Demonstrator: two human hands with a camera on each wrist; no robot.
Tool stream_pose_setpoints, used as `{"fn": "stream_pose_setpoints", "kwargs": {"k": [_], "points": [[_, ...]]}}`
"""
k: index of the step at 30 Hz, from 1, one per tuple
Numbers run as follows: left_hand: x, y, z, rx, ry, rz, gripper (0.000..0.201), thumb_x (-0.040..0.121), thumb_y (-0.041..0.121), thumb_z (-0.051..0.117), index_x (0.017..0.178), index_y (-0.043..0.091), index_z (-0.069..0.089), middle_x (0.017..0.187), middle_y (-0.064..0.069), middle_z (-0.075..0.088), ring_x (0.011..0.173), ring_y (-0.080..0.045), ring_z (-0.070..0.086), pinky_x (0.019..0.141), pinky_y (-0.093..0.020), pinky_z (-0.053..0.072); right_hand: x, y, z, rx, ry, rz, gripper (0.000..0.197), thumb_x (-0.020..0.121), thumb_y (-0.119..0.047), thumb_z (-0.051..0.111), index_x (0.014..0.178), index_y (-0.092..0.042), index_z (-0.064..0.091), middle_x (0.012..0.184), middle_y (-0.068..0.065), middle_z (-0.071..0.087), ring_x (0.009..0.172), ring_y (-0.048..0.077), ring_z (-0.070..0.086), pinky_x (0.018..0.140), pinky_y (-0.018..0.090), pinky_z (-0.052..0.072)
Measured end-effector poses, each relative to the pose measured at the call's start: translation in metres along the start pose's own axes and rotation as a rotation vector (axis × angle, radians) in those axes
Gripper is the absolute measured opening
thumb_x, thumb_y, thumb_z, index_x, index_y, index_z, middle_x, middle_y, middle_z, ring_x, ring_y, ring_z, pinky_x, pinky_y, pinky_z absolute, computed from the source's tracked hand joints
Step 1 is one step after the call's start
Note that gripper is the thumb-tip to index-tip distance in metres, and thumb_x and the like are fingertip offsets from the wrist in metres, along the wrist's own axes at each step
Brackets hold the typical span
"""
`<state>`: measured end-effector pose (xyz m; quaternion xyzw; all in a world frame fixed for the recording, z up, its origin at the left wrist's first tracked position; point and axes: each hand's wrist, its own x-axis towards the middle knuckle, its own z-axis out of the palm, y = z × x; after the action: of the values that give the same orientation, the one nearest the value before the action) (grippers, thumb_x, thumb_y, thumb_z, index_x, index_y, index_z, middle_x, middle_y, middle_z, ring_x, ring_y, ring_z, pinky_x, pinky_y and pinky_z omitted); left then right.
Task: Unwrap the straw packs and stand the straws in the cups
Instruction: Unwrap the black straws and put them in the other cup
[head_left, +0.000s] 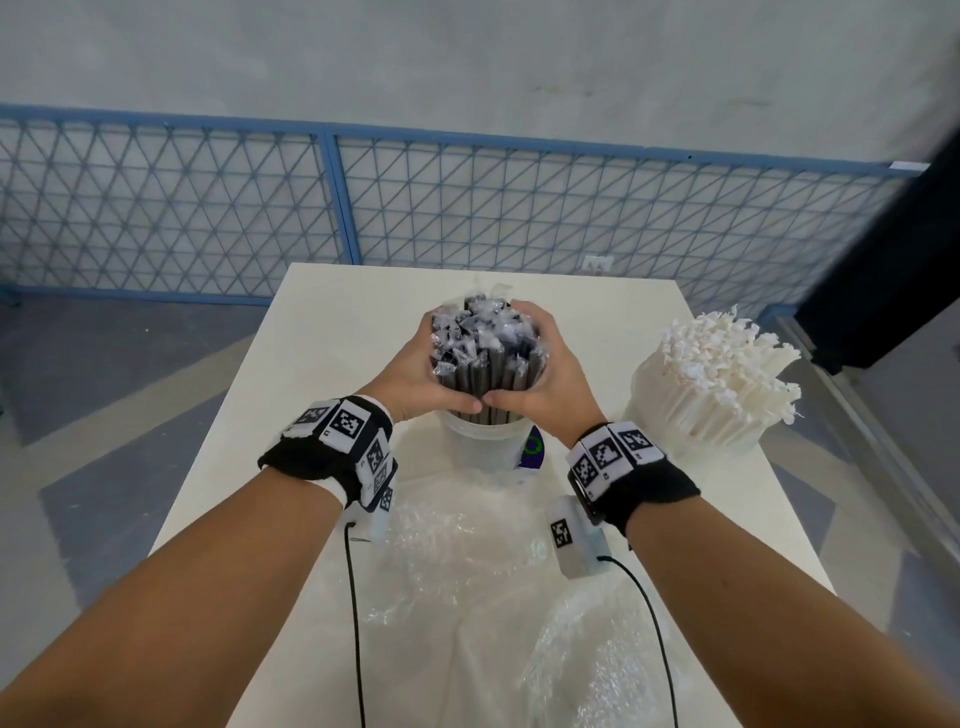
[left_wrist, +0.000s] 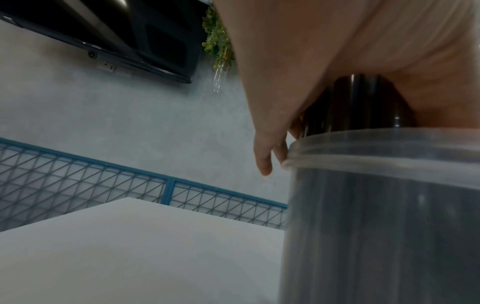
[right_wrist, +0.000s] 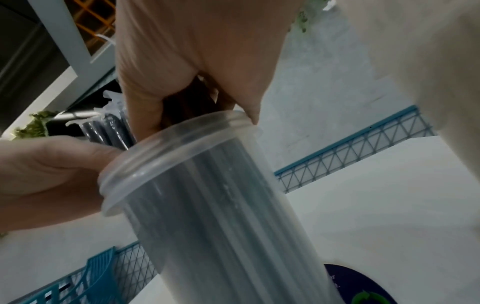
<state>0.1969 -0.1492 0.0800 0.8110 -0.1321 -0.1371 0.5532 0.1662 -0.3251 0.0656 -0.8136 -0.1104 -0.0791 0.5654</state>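
A: Plastic cup (head_left: 485, 434), translucent, centre of the head view, on the table (head_left: 322, 332). Black straws (head_left: 485, 358) stand in it as one bundle. Left hand (head_left: 421, 371) and right hand (head_left: 545, 376) both wrap round the bundle just above the rim, thumbs meeting at the front.

B: Handling estimate?

A: Bundle is probably light. Each straw is stiff but thin; the film sleeves look slick, so single straws could slide out of a loose grasp. Best hold is likely around the whole bundle near the rim, where the cup keeps it together. Cup itself is thin-walled and may tip if pushed sideways.

B: Anything else on the table?

A: White straws (head_left: 719, 384), right of frame, already fanned out in a second cup. Clear wrap (head_left: 467, 571) lies crumpled in the lower centre.

B: Wrist views add what?

A: Left wrist view: fingertips (left_wrist: 265, 166) hang beside the rim, straws dark through the cup wall. Right wrist view: fingers close on the bundle at the rim, and a green mark low right on a dark label. Head view alone shows the straw tops and the white batch.
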Motion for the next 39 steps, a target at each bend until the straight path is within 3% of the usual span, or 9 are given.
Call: {"fn": "stream_pose_setpoints", "kwargs": {"k": [5, 9, 13, 16, 19, 25, 29, 34, 39], "points": [[0.0, 0.002, 0.0, -0.021, 0.102, 0.138, 0.091, 0.061, 0.0, 0.081, 0.127, 0.027, 0.025, 0.12, 0.007, 0.048, 0.114, -0.01, 0.047, 0.09, -0.013, 0.04, 0.007, 0.002, -0.001, 0.043, 0.105, -0.068, 0.079, 0.062, -0.005, 0.078, 0.129, -0.021, 0.038, 0.128, 0.008, 0.051, 0.12, 0.021, 0.051, 0.104, 0.042, 0.043], [-0.005, -0.006, 0.005, -0.086, 0.084, 0.117, 0.111, 0.051, 0.031, 0.087, 0.137, 0.033, 0.017, 0.14, 0.002, 0.035, 0.129, -0.013, 0.04, 0.106, -0.029, 0.038, 0.006, 0.003, -0.004, 0.006, 0.04, -0.106, 0.073, 0.068, -0.013, 0.076, 0.131, -0.021, 0.039, 0.129, 0.011, 0.046, 0.123, 0.021, 0.048, 0.105, 0.046, 0.041], [-0.009, 0.005, 0.004, -0.181, 0.108, 0.087, 0.089, 0.067, 0.068, 0.058, 0.14, 0.046, 0.011, 0.15, 0.004, 0.026, 0.136, -0.013, 0.031, 0.111, -0.034, 0.029, 0.006, -0.016, -0.011, -0.045, 0.125, -0.218, 0.052, 0.081, -0.037, 0.06, 0.128, -0.024, 0.042, 0.123, 0.003, 0.045, 0.12, -0.001, 0.042, 0.107, 0.019, 0.033], [-0.005, 0.014, 0.006, -0.179, 0.181, 0.14, 0.049, 0.096, 0.045, 0.034, 0.141, 0.03, 0.029, 0.14, 0.006, 0.037, 0.129, -0.005, 0.035, 0.109, -0.023, 0.03, 0.008, -0.03, -0.009, -0.105, 0.088, -0.284, 0.051, 0.084, -0.042, 0.052, 0.13, -0.02, 0.048, 0.128, 0.002, 0.047, 0.122, 0.001, 0.041, 0.104, 0.01, 0.03], [0.001, 0.008, 0.01, -0.095, 0.229, 0.188, 0.029, 0.1, 0.023, 0.033, 0.123, 0.017, 0.05, 0.129, -0.006, 0.051, 0.122, -0.014, 0.046, 0.111, -0.038, 0.033, 0.003, -0.028, 0.002, -0.269, -0.032, -0.342, 0.049, 0.079, -0.042, 0.061, 0.123, -0.02, 0.057, 0.128, 0.002, 0.05, 0.12, 0.012, 0.048, 0.101, 0.022, 0.042], [0.008, 0.006, 0.009, -0.098, 0.17, 0.158, 0.015, 0.096, 0.013, 0.038, 0.104, 0.022, 0.047, 0.101, 0.008, 0.054, 0.096, -0.009, 0.051, 0.095, -0.032, 0.038, -0.001, -0.012, 0.009, -0.404, -0.024, -0.509, 0.026, 0.071, -0.007, 0.066, 0.097, -0.004, 0.067, 0.102, 0.013, 0.063, 0.101, 0.018, 0.048, 0.093, 0.017, 0.035], [0.001, 0.006, 0.009, -0.085, 0.228, 0.18, 0.007, 0.096, 0.017, 0.044, 0.095, 0.022, 0.049, 0.087, 0.013, 0.052, 0.081, -0.002, 0.048, 0.086, -0.023, 0.039, 0.0, -0.006, 0.0, -0.456, 0.114, -0.332, 0.03, 0.069, -0.025, 0.055, 0.094, -0.012, 0.064, 0.105, 0.007, 0.059, 0.106, 0.015, 0.04, 0.09, 0.032, 0.035], [-0.001, -0.001, 0.007, 0.013, 0.236, 0.209, 0.021, 0.098, 0.02, 0.038, 0.114, 0.02, 0.052, 0.115, 0.0, 0.052, 0.107, -0.008, 0.047, 0.104, -0.03, 0.036, -0.005, -0.017, -0.001, -0.356, 0.183, -0.221, 0.036, 0.079, -0.048, 0.054, 0.094, -0.02, 0.071, 0.126, 0.008, 0.047, 0.12, 0.023, 0.037, 0.098, 0.036, 0.027], [-0.002, 0.005, 0.007, 0.209, 0.164, 0.152, 0.043, 0.1, 0.025, 0.031, 0.143, 0.017, 0.032, 0.147, -0.004, 0.034, 0.136, -0.01, 0.029, 0.111, -0.02, 0.017, 0.007, -0.027, -0.001, -0.564, 0.049, -0.088, 0.055, 0.092, -0.046, 0.034, 0.142, -0.023, 0.036, 0.154, 0.01, 0.021, 0.142, 0.022, 0.02, 0.113, 0.04, 0.017]]}}
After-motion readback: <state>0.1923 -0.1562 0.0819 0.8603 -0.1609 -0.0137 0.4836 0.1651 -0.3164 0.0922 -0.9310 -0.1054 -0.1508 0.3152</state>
